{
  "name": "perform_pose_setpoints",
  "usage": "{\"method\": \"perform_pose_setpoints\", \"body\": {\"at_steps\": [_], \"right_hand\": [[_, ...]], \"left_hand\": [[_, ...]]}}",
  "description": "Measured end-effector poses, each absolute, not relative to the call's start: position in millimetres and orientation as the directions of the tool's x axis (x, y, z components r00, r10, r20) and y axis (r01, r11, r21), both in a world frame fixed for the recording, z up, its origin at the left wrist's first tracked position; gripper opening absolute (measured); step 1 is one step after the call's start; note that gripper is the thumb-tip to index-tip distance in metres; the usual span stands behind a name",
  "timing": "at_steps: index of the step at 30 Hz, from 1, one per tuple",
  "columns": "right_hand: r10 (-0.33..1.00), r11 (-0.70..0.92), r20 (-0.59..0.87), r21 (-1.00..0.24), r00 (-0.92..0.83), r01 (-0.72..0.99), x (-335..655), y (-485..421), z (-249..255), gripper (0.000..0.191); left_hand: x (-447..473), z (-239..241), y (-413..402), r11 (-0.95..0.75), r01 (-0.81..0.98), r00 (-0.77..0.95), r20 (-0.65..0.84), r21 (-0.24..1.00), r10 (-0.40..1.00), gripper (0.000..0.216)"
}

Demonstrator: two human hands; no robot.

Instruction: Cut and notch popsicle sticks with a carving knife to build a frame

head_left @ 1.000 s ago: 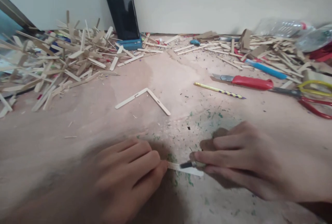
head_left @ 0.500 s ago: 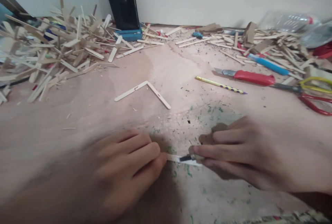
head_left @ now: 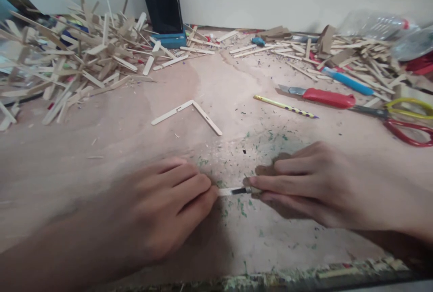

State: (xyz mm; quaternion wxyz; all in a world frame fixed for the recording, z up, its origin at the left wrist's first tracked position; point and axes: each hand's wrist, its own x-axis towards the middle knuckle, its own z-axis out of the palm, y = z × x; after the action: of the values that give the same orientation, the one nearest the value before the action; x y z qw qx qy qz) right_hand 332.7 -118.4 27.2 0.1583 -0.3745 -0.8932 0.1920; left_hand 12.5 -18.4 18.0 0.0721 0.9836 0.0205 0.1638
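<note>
My left hand [head_left: 169,210] presses closed fingers down on a pale wooden craft stick [head_left: 225,191] lying flat on the pinkish board [head_left: 101,156]. My right hand [head_left: 318,188] is closed around a small knife whose dark blade tip [head_left: 241,190] rests across the stick, between the two hands. Only a short piece of the stick shows; the rest is hidden under my fingers. Further back, two sticks joined into an L shape [head_left: 187,113] lie flat.
A big heap of craft sticks [head_left: 74,62] fills the back left. Another scatter of sticks [head_left: 341,53] lies back right, with a red-handled cutter [head_left: 326,97], a blue tool [head_left: 350,82], a yellow pencil [head_left: 286,106] and scissors [head_left: 406,120]. A black stand [head_left: 162,3] leans on the wall.
Both hands and the stick sit a little higher in the picture as the view tilted down. The visible part of the stick between the hands looks shorter.
</note>
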Motion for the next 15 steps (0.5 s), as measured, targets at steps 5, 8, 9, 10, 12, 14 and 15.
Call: {"method": "perform_pose_setpoints", "body": {"at_steps": [5,8,9,10,12,14,15], "right_hand": [[0.738,0.637,0.151,-0.48,-0.658,0.604,330.5,-119.2,26.8,0.023],[0.725,0.652,0.155,-0.465,-0.671,0.598,328.8,-119.2,23.2,0.023],[0.721,0.655,0.154,-0.467,-0.675,0.594,328.6,-119.1,22.1,0.024],[0.719,0.656,0.149,-0.471,-0.679,0.59,328.5,-119.1,21.4,0.024],[0.717,0.653,0.142,-0.48,-0.683,0.586,328.8,-119.5,21.5,0.025],[0.721,0.651,0.153,-0.483,-0.676,0.585,329.2,-120.1,23.0,0.025],[0.724,0.651,0.164,-0.484,-0.67,0.585,329.3,-120.4,23.9,0.025]], "left_hand": [[12.7,16.7,-21.6,-0.995,0.018,0.933,0.355,0.099,0.052,0.042],[11.8,13.5,-22.8,-0.992,0.018,0.928,0.368,0.124,0.063,0.038],[11.5,12.3,-23.1,-0.991,0.019,0.933,0.353,0.131,0.065,0.036],[11.3,11.1,-23.4,-0.99,0.028,0.932,0.355,0.136,0.075,0.036],[11.6,8.5,-24.0,-0.988,0.047,0.922,0.373,0.146,0.099,0.037],[12.7,6.0,-24.4,-0.986,0.052,0.908,0.403,0.159,0.113,0.039],[13.4,5.1,-24.5,-0.986,0.044,0.905,0.411,0.159,0.106,0.039]]}}
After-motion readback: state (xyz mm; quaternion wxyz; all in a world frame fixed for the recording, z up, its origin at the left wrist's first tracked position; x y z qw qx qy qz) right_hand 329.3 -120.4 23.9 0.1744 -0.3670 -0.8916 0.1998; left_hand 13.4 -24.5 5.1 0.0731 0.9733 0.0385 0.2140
